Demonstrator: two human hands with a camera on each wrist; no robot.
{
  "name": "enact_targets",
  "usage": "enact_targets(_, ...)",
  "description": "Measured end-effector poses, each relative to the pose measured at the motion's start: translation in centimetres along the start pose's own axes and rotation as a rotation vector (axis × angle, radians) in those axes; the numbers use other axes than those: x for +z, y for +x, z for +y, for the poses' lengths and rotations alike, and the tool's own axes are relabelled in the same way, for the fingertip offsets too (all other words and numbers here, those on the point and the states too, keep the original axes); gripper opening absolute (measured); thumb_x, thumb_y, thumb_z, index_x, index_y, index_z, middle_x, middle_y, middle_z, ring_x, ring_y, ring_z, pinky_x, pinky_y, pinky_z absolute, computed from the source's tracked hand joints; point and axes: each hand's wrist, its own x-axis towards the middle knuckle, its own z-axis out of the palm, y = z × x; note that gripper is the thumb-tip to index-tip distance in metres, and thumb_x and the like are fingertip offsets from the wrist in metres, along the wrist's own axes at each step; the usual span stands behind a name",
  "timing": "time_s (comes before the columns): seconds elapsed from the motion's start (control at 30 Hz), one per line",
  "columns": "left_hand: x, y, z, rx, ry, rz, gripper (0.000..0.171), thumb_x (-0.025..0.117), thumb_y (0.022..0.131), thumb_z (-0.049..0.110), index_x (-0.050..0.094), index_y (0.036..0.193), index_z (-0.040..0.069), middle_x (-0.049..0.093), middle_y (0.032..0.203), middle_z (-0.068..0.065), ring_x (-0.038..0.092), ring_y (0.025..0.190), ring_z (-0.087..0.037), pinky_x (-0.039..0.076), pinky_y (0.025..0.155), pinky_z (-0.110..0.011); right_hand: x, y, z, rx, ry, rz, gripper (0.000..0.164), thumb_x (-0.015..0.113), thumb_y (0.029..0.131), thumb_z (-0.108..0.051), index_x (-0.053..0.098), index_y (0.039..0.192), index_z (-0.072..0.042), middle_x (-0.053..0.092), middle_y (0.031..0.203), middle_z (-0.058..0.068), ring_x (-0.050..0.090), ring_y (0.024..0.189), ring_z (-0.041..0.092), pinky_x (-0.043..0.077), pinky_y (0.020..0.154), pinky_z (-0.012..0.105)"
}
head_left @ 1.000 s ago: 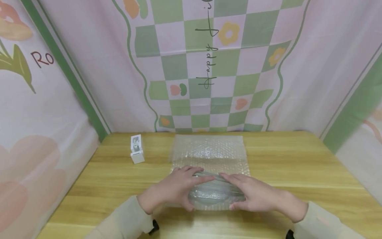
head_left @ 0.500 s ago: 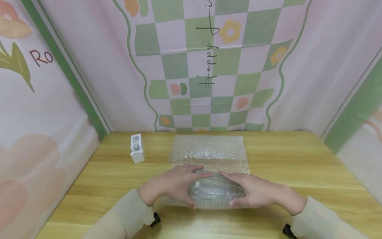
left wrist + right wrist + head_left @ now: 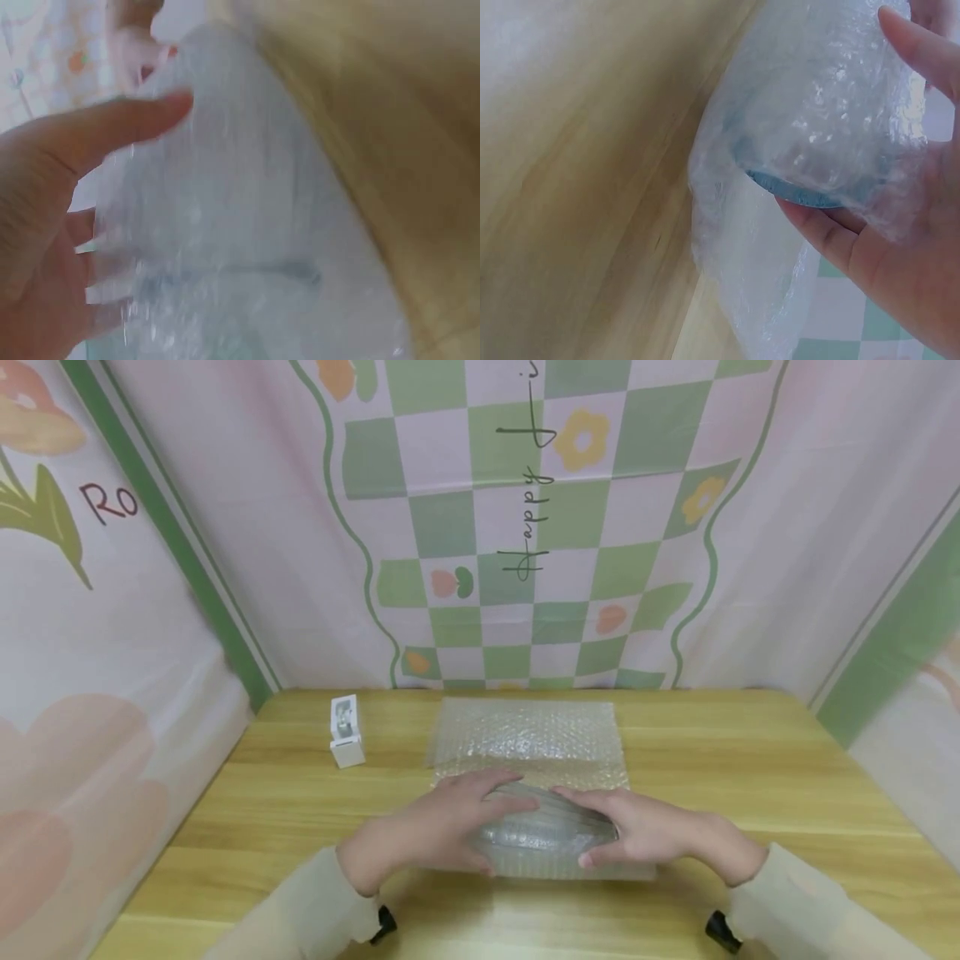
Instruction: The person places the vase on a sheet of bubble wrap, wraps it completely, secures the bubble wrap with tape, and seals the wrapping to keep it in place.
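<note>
A rounded object wrapped in clear bubble wrap (image 3: 543,835) lies between both hands near the front of the table. In the right wrist view its curved blue-grey rim (image 3: 799,191) pokes out at the end of the wrap; the rest shows only dimly through the layers. The left hand (image 3: 446,822) grips the bundle's left end, thumb on the near side and fingers over the top. At the other end the right hand (image 3: 645,831) holds the bundle, its fingers touching the exposed rim. The left wrist view is blurred, with the wrapped side (image 3: 225,180) filling its middle.
Behind the bundle a flat length of bubble wrap (image 3: 528,731) stretches toward the back of the wooden table (image 3: 735,752). A small white box (image 3: 347,732) with a see-through window stands at the back left. Patterned curtains (image 3: 510,527) enclose the back and sides.
Both hands keep their hold and have shifted the bundle very slightly away from the body. A corner of wrap now shows below the right hand.
</note>
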Motion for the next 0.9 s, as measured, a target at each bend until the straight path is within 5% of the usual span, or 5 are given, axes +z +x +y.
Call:
enact_targets(0.2, 0.5, -0.5, 2.2, 0.120, 0.263, 0.069, 0.082, 0.073, 0.078, 0.029, 0.027, 0.146, 0.030, 0.019, 0.152, -0.002, 0.017, 0.137, -0.028, 0.031, 0.102, -0.051, -0.4, 0.3, 0.5, 0.006, 0.048, -0.017, 0.080, 0.061, 0.086, -0.045, 0.024, 0.147, -0.009, 0.033, 0.145, 0.012, 0.036, 0.127, 0.030, 0.033, 0.100, 0.053)
enact_targets(0.47, 3.0, -0.8, 2.7, 0.110, 0.482, 0.147, 0.080, 0.061, 0.085, 0.047, 0.023, 0.148, 0.017, 0.015, 0.153, -0.007, 0.010, 0.139, -0.030, 0.028, 0.104, -0.052, -0.9, 0.6, 0.9, 0.053, 0.122, -0.053, 0.076, 0.062, 0.087, -0.038, 0.025, 0.147, -0.010, 0.031, 0.146, 0.014, 0.032, 0.129, 0.032, 0.030, 0.101, 0.056)
enact_targets(0.67, 4.2, -0.1, 1.7, 0.064, 0.496, 0.162, 0.099, 0.062, 0.079, 0.057, 0.009, 0.150, 0.013, 0.003, 0.154, -0.011, 0.002, 0.139, -0.033, 0.019, 0.105, -0.057, -1.1, 1.0, 1.3, 0.103, 0.215, -0.093, 0.078, 0.062, 0.087, -0.038, 0.023, 0.147, -0.008, 0.026, 0.148, 0.014, 0.027, 0.132, 0.034, 0.026, 0.103, 0.056)
enact_targets(0.9, 4.5, 1.4, 0.7, -0.055, 0.410, 0.182, 0.119, 0.076, 0.057, 0.062, 0.008, 0.150, 0.030, 0.000, 0.154, -0.012, 0.008, 0.137, -0.039, 0.024, 0.097, -0.065, -1.4, 1.4, 1.8, 0.116, 0.325, -0.123, 0.075, 0.061, 0.089, -0.033, 0.023, 0.147, -0.006, 0.024, 0.149, 0.017, 0.027, 0.132, 0.037, 0.026, 0.103, 0.057)
